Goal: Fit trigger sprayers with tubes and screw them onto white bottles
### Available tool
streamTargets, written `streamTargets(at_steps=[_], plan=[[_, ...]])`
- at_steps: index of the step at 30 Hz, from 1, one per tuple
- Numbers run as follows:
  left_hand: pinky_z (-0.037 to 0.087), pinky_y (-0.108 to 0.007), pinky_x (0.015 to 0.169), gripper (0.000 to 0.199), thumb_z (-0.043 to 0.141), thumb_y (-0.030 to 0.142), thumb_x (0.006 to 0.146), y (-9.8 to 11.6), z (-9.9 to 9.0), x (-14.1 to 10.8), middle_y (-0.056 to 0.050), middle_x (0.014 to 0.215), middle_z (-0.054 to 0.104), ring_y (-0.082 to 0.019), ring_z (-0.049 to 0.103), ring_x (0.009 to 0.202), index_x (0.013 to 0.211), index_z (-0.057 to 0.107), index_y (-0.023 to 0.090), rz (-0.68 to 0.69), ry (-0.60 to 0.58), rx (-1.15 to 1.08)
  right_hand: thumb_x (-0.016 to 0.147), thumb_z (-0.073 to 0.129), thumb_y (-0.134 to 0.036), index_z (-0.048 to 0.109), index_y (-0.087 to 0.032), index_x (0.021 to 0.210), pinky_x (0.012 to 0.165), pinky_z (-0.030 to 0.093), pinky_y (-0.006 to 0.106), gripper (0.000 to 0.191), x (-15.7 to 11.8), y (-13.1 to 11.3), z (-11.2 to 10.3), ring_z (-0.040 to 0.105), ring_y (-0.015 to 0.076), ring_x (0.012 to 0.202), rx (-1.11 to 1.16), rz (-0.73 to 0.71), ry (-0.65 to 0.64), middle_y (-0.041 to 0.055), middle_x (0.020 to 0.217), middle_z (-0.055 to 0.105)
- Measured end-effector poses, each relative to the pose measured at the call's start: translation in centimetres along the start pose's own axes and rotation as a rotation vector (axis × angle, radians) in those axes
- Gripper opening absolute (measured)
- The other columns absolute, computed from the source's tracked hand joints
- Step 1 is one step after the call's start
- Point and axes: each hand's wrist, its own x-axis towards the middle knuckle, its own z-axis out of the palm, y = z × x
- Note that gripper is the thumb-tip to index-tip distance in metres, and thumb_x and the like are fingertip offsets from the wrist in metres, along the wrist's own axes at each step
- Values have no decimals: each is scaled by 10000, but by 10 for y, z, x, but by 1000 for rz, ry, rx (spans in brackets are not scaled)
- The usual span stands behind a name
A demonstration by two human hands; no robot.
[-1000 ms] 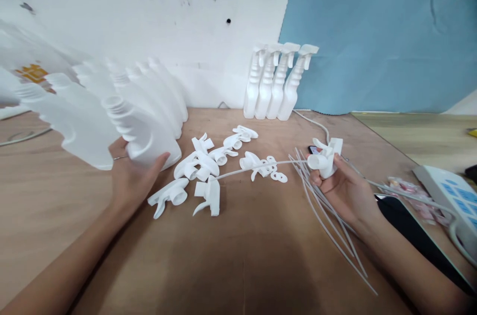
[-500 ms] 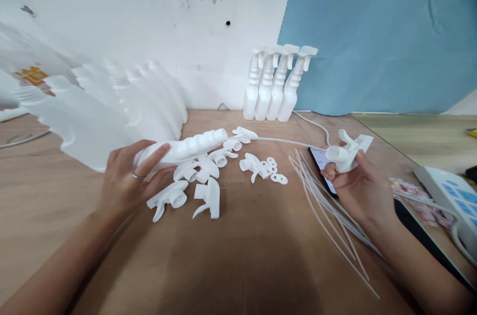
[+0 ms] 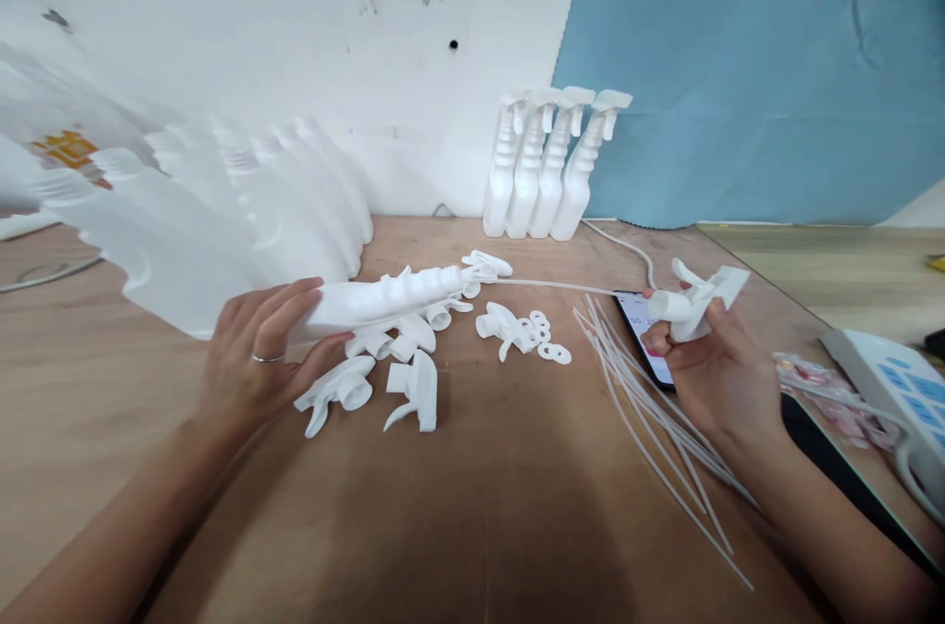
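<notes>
My left hand (image 3: 258, 358) grips a white plastic bottle (image 3: 384, 297) that lies nearly level, its neck pointing right. In my right hand (image 3: 709, 368) is a white trigger sprayer head (image 3: 698, 299), its collar turned left toward the bottle. A thin white tube (image 3: 553, 285) runs from the sprayer side to the bottle's mouth; whether its tip is inside I cannot tell. Below the bottle lie several loose trigger sprayer heads (image 3: 417, 393), some partly hidden by it. Loose thin tubes (image 3: 650, 407) lie in a bundle left of my right hand.
Several open white bottles (image 3: 243, 220) stand at the left. Bottles with sprayers fitted (image 3: 538, 171) stand against the wall. Small white washers (image 3: 553, 352) lie mid-table beside another sprayer head (image 3: 502, 324). A phone (image 3: 642, 334), a white device with blue keys (image 3: 901, 388) and a cable are at the right.
The bottle in my left hand has moved slightly right, toward the tube, and tipped closer to level. My left fingers have shifted back along it. The sprayer head has moved slightly right.
</notes>
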Motion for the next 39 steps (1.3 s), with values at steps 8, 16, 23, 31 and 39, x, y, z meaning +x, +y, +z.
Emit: streamTargets(at_steps=[8, 16, 23, 31, 39], plan=[[525, -444, 872, 725, 836, 223, 736, 6, -12, 6, -159, 1233, 649, -281, 660, 1021, 1353, 459, 174, 207, 24, 36, 931, 561, -276, 689, -192, 1011, 654, 508, 329, 172, -14, 0, 12, 639, 192, 711, 17, 70, -90, 100, 1045, 721], [571, -433, 802, 526, 856, 261, 707, 37, -25, 20, -112, 1246, 667, -261, 692, 936, 1175, 621, 210, 482, 22, -66, 931, 589, -266, 641, -262, 1197, 868, 524, 377, 271, -59, 14, 36, 650, 223, 972, 14, 298, -331, 63, 1218, 682], [590, -418, 829, 530, 853, 306, 707, 41, -26, 14, -73, 1255, 636, -263, 677, 994, 1189, 636, 291, 345, 25, -137, 846, 733, -247, 504, -340, 1316, 972, 498, 408, 532, -77, 28, 34, 633, 217, 1084, -125, 360, -456, 44, 1368, 602], [504, -506, 1045, 1065, 942, 436, 521, 59, -13, 19, -72, 1480, 397, -323, 553, 1228, 1446, 417, 385, -372, 76, -547, 841, 750, -243, 536, -338, 1196, 843, 542, 337, 426, -70, 30, 44, 655, 155, 872, -75, 269, -345, 0, 1170, 677], [565, -427, 829, 694, 860, 587, 553, 73, -16, 19, -24, 1190, 638, -334, 613, 1089, 1157, 632, 333, -987, -374, -649, 874, 720, -211, 509, -339, 1238, 830, 529, 317, 439, -70, 29, 38, 650, 149, 890, -119, 199, -379, 11, 1203, 666]])
